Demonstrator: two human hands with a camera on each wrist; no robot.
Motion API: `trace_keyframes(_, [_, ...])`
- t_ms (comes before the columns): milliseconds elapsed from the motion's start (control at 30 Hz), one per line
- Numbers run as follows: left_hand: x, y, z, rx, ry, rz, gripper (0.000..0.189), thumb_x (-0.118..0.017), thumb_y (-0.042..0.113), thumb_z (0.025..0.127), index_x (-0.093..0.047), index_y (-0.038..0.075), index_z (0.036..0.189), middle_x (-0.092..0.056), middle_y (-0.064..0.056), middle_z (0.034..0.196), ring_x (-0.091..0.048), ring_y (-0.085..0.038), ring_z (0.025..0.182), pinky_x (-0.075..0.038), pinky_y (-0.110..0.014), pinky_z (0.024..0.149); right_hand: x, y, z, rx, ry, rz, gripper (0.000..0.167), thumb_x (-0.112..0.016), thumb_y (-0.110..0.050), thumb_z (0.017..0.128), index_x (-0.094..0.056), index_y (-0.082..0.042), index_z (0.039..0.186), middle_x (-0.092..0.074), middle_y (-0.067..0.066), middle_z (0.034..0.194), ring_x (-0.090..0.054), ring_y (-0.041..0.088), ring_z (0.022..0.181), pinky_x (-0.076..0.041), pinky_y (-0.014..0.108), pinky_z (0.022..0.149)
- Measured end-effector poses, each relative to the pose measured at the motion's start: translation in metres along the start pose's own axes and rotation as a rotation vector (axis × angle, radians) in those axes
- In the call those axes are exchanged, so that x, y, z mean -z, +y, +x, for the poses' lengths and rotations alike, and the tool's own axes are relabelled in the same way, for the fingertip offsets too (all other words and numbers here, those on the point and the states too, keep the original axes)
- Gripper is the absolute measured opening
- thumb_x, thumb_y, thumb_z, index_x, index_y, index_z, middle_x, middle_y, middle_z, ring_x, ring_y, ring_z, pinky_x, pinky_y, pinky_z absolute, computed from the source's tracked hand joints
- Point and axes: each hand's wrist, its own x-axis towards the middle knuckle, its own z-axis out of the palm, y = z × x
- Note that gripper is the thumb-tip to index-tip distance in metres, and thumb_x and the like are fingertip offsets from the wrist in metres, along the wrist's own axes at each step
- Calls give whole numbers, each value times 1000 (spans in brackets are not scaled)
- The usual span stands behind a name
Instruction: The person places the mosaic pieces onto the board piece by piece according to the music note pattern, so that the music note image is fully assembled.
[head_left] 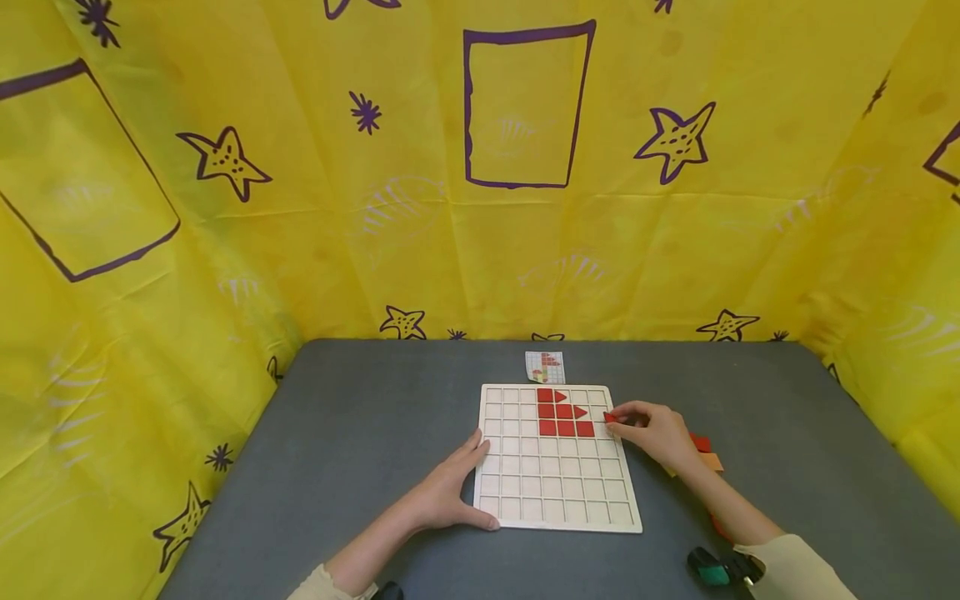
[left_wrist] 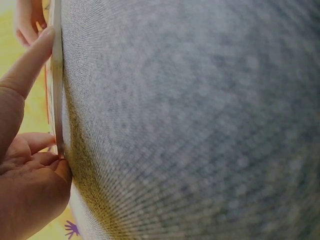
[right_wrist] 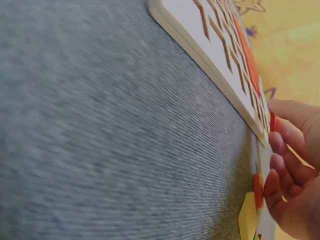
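A pale wooden board (head_left: 555, 479) with a grid of square recesses lies on the dark grey table. In its upper part sit red square tiles (head_left: 566, 427) in stepped rows, two of the rows ending in a red triangular tile (head_left: 580, 412). My left hand (head_left: 447, 492) rests against the board's left side, fingers along the edge and thumb at the near left corner. Over the right edge, my right hand (head_left: 662, 435) pinches a small red tile (head_left: 609, 417) between thumb and fingers; it looks triangular, partly hidden by the fingertips.
A small printed card (head_left: 545, 367) with a coloured grid picture lies just beyond the board. Under and beside my right forearm are loose red (head_left: 701, 443) and orange tiles (head_left: 711, 461). Yellow patterned cloth (head_left: 450, 250) hangs behind the table and at both sides.
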Motion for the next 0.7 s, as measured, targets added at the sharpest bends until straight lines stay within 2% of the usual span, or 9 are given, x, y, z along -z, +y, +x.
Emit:
trace_keyframes(233, [0, -1, 2, 18, -4, 5, 117, -88, 47, 65, -25, 7, 155, -11, -10, 163, -16, -29, 147, -24, -54, 111, -6, -4, -4, 111, -16, -61, 26, -83, -29, 78, -75, -11, 95, -63, -4, 81, -49, 13, 67, -40, 27, 60])
trace_keyframes(567, [0, -1, 1, 24, -7, 6, 117, -88, 47, 65, -25, 8, 155, -12, -9, 163, -16, -28, 147, -24, -53, 112, -9, -9, -4, 99, -50, -73, 27, -82, -28, 79, -75, -9, 98, -63, -2, 83, -50, 18, 78, -41, 33, 68])
trace_keyframes(700, [0, -1, 1, 24, -10, 2, 116, -88, 48, 65, -25, 8, 155, -12, -9, 163, -16, -28, 147, -24, -53, 112, -10, -11, -5, 126, -55, -69, 25, -80, -26, 82, -76, -10, 101, -66, -1, 89, -52, 19, 82, -41, 35, 71])
